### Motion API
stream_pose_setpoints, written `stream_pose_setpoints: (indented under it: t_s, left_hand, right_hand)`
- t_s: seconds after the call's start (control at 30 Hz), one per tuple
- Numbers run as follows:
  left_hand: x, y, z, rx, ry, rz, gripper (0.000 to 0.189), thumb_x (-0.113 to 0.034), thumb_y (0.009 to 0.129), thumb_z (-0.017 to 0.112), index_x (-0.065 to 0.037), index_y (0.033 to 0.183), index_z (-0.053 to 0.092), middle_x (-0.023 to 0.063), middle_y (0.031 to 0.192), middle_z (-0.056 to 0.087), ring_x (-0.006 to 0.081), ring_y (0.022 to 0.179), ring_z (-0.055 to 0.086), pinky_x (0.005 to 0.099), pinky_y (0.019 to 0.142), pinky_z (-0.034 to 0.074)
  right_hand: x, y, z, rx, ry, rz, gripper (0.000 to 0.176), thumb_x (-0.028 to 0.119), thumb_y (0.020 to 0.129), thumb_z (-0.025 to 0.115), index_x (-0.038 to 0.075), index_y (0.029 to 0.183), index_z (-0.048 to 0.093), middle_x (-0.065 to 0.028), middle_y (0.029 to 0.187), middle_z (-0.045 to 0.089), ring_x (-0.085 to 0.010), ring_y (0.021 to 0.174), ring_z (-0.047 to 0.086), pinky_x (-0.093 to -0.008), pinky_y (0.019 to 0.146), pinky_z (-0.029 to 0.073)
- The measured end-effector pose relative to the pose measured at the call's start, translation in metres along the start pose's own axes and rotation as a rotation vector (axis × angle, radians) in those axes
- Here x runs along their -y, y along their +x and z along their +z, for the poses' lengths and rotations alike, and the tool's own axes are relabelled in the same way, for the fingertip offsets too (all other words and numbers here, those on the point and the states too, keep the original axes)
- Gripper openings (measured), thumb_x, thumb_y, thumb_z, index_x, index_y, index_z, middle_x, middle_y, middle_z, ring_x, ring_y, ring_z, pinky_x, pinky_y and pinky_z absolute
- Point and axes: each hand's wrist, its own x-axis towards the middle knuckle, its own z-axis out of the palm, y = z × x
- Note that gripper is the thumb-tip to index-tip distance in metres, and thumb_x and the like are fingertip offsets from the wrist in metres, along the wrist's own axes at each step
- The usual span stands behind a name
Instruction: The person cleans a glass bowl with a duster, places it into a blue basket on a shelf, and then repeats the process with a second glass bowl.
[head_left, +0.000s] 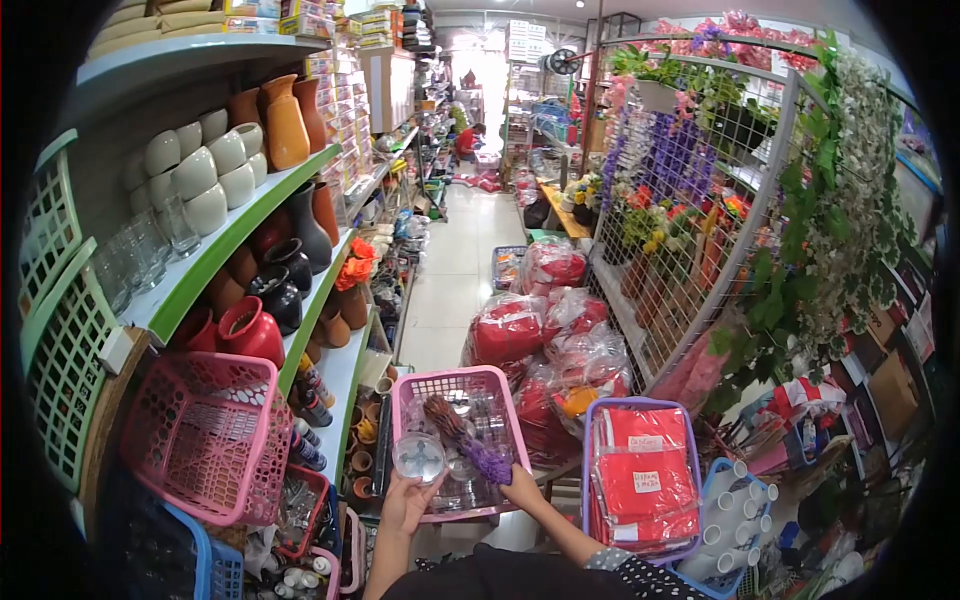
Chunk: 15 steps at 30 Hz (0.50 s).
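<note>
My left hand (406, 500) is closed on a clear round glass container (420, 457), its mouth or base facing me. In my right hand (522, 488) is a bunch of purple dried flowers (489, 462), gripped near the flower heads. Brown stems (442, 415) of the bunch reach forward over a pink plastic basket (511, 398). Several clear glass-like pieces lie inside that basket, partly hidden by the bunch and the container. Both hands are at the basket's near end.
Shelves (250, 205) with vases, cups and glasses line the left. An empty pink basket (200, 440) stands beside them. To the right are a purple basket (588, 470) of red packets, plastic-wrapped red bundles (508, 328) and a wire rack (690, 250) with artificial flowers. A person (468, 140) sits far down the aisle.
</note>
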Motion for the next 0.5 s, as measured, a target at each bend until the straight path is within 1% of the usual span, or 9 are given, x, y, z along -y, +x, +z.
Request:
stream_pose_setpoints:
  t_s: [0.13,0.17,0.2,0.27,0.3,0.33,0.4,0.47,0.5]
  left_hand:
    - [-0.008,-0.006,-0.011,0.019,0.033,0.056,0.057,0.007,0.079,0.040,-0.005,0.133,0.026,0.0197,0.132,0.038,0.0397,0.121,0.041,0.0481,0.103,0.039]
    - [-0.009,-0.007,-0.012,0.013,0.030,0.067,0.057,0.007,0.079,0.040,-0.005,0.133,0.026,0.0197,0.132,0.038,0.0397,0.121,0.041,0.0481,0.103,0.039]
    - [-0.012,-0.009,-0.013,0.022,0.035,0.060,0.058,0.006,0.079,0.040,-0.005,0.133,0.026,0.0197,0.132,0.038,0.0397,0.121,0.041,0.0479,0.102,0.039]
    - [-0.016,-0.012,-0.015,0.025,0.039,0.066,0.058,0.006,0.079,0.041,-0.006,0.133,0.026,0.0198,0.132,0.038,0.0398,0.121,0.040,0.0476,0.102,0.039]
    - [-0.017,-0.013,-0.014,0.025,0.046,0.066,0.058,0.006,0.079,0.041,-0.006,0.133,0.026,0.0199,0.132,0.038,0.0398,0.121,0.040,0.0474,0.102,0.039]
    - [-0.018,-0.015,-0.014,0.024,0.053,0.067,0.058,0.006,0.079,0.042,-0.006,0.133,0.026,0.0200,0.132,0.038,0.0399,0.122,0.040,0.0472,0.102,0.039]
    - [-0.022,-0.019,-0.015,0.010,0.049,0.076,0.058,0.006,0.078,0.042,-0.006,0.133,0.027,0.0198,0.131,0.040,0.0395,0.120,0.042,0.0461,0.101,0.041]
    - [-0.027,-0.023,-0.019,-0.004,0.116,0.101,0.059,0.007,0.078,0.043,-0.006,0.133,0.028,0.0196,0.129,0.041,0.0389,0.118,0.044,0.0447,0.100,0.042]
    - [-0.030,-0.028,-0.017,-0.005,0.132,0.131,0.060,0.006,0.077,0.045,-0.006,0.133,0.028,0.0193,0.129,0.042,0.0376,0.118,0.046,0.0436,0.098,0.043]
  right_hand:
    - [0.007,0.000,0.005,0.010,-0.073,0.012,0.044,0.020,0.065,0.067,-0.003,0.099,0.051,-0.0250,0.098,0.057,-0.0396,0.094,0.055,-0.0427,0.084,0.045]
    - [0.010,0.000,0.001,0.070,-0.098,0.060,0.047,0.024,0.067,0.066,-0.002,0.103,0.050,-0.0235,0.101,0.056,-0.0389,0.095,0.055,-0.0461,0.084,0.045]
    - [0.014,-0.001,-0.002,0.079,-0.100,0.051,0.047,0.024,0.067,0.066,-0.002,0.103,0.050,-0.0235,0.101,0.056,-0.0389,0.095,0.055,-0.0461,0.084,0.045]
    - [0.033,-0.002,-0.013,0.078,-0.298,0.172,0.052,0.031,0.070,0.065,0.002,0.110,0.049,-0.0207,0.105,0.055,-0.0368,0.099,0.055,-0.0499,0.082,0.044]
    - [0.032,-0.002,-0.010,-0.002,-0.324,0.145,0.055,0.035,0.072,0.062,0.006,0.117,0.048,-0.0181,0.109,0.054,-0.0348,0.103,0.053,-0.0522,0.083,0.042]
    - [0.040,-0.002,-0.011,0.009,-0.324,0.134,0.055,0.035,0.072,0.062,0.006,0.117,0.048,-0.0181,0.109,0.054,-0.0348,0.103,0.053,-0.0522,0.083,0.042]
    - [0.066,0.002,-0.020,-0.115,-0.267,0.041,0.054,0.035,0.074,0.062,0.008,0.118,0.049,-0.0172,0.109,0.054,-0.0333,0.105,0.052,-0.0489,0.086,0.041]
    - [0.088,0.009,-0.023,-0.066,-0.085,-0.102,0.043,0.031,0.077,0.062,0.006,0.111,0.054,-0.0171,0.108,0.054,-0.0325,0.104,0.052,-0.0397,0.087,0.042]
    - [0.106,0.010,-0.028,-0.010,0.033,-0.201,0.041,0.029,0.078,0.063,0.005,0.111,0.054,-0.0169,0.107,0.054,-0.0318,0.103,0.052,-0.0383,0.087,0.042]
